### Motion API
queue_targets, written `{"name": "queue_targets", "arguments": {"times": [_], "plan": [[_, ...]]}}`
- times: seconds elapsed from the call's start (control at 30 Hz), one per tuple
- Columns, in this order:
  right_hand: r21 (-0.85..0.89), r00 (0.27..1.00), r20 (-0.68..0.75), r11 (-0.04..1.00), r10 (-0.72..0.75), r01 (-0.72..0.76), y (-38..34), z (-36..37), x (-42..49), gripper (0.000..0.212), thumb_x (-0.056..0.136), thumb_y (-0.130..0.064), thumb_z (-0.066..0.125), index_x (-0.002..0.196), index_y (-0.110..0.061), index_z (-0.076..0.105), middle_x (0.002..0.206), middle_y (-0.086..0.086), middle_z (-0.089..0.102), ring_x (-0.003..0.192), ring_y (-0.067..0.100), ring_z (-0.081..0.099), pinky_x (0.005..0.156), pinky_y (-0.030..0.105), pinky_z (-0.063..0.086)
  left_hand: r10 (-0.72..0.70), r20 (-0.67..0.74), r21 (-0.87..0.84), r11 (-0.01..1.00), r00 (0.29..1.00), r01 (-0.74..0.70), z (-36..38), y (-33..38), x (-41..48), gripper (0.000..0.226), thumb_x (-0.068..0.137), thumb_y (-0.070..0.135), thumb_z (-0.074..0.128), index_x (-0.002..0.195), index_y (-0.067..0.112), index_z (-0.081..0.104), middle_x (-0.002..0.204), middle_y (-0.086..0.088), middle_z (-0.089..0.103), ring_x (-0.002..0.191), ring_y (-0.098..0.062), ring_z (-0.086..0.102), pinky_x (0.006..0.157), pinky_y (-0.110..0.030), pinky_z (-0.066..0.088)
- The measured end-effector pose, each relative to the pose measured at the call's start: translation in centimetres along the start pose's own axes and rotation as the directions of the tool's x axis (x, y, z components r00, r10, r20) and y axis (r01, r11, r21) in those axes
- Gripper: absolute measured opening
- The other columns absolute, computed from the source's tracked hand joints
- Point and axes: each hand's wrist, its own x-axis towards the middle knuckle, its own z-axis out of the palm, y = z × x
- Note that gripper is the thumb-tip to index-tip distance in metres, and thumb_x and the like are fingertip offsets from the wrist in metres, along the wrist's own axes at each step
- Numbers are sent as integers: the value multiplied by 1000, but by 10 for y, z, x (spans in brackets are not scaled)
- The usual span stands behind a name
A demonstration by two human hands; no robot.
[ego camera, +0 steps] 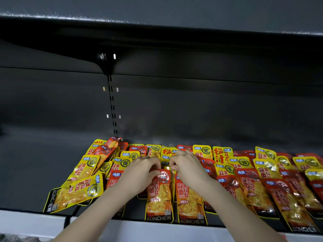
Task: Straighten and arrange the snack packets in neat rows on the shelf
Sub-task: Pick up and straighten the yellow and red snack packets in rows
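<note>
Several red and yellow snack packets lie on a dark shelf (35,172). A red packet (160,194) lies lengthwise at the front middle. My left hand (145,168) pinches its top left corner. My right hand (187,165) has curled fingers at the packet's top right edge, over a yellow packet beneath. To its right lies another red packet (189,199). At the left, yellow packets (76,191) lie skewed and overlapping. On the right, red and yellow packets (262,186) lie in slanted rows.
The left part of the shelf bears no packets. A dark upper shelf (157,32) overhangs the space. A slotted upright (112,105) runs down the back wall. A pale front rail (157,229) edges the shelf.
</note>
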Motion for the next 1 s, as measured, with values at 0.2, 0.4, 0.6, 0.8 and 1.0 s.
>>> {"name": "queue_targets", "arguments": {"times": [0.2,0.4,0.6,0.8,1.0], "plan": [[-94,996,61,994,-58,63,-8,-7,10,25,88,1,48,100,-13,65,98,2,47,110,25,41,89,35,35,-24,50,11,1000,998,23,-3,0,3,9,89,27,59,97,31,63,105,9,58,101,-13,54,82,-29,47],[-205,994,112,979,9,14,-8,-3,6,24,88,-2,54,108,-9,63,119,13,52,118,30,43,101,42,36,-47,29,26,999,998,47,0,-2,0,16,89,31,60,104,28,63,104,9,54,104,-12,51,85,-26,46],[-84,999,-36,996,29,-32,-6,-3,-3,23,95,-17,47,116,-13,56,121,6,52,115,26,48,98,38,38,-85,38,-73,994,996,87,0,-3,2,7,86,29,64,92,32,63,97,12,59,93,-9,57,82,-33,52],[55,984,-158,995,88,-81,14,-6,-18,23,97,-20,42,114,-19,58,115,-1,56,105,19,56,91,35,47,-111,72,-211,970,991,124,1,-2,8,15,89,18,61,90,33,63,87,12,62,88,-10,61,82,-35,54],[32,921,-241,951,305,-307,68,-21,-12,26,93,-12,49,118,-11,58,113,9,59,106,23,56,88,32,47,-119,56,-252,959,991,129,3,2,14,16,90,17,60,102,26,64,90,5,63,89,-10,60,82,-30,52]]}}
